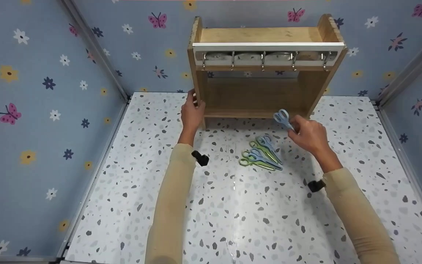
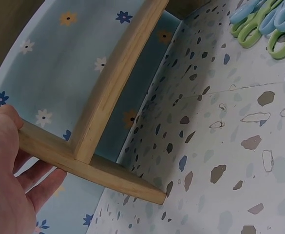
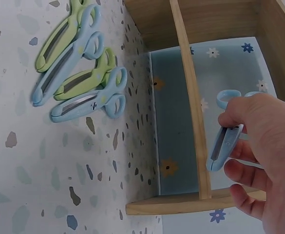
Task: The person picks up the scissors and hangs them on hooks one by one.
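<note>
A small wooden rack [image 1: 256, 97] stands against the back wall, with a row of metal hooks [image 1: 263, 60] along its white front strip. My left hand [image 1: 192, 112] grips the rack's left side panel, the thumb on one face and the fingers on the other in the left wrist view. With my right hand [image 1: 310, 134] I pinch a pair of blue scissors [image 1: 282, 118] near the blades, its handle loops pointing up and away, in front of the rack's lower right. Several blue and green scissors [image 3: 81, 80] lie fanned on the tabletop below.
The speckled white tabletop [image 1: 141, 205] spreads around the rack and the scissors. Blue flowered panels [image 1: 50, 121] wall it in at the left, back and right. A black wrist mount [image 1: 200, 158] sits on the left sleeve, another black mount [image 1: 316, 186] on the right.
</note>
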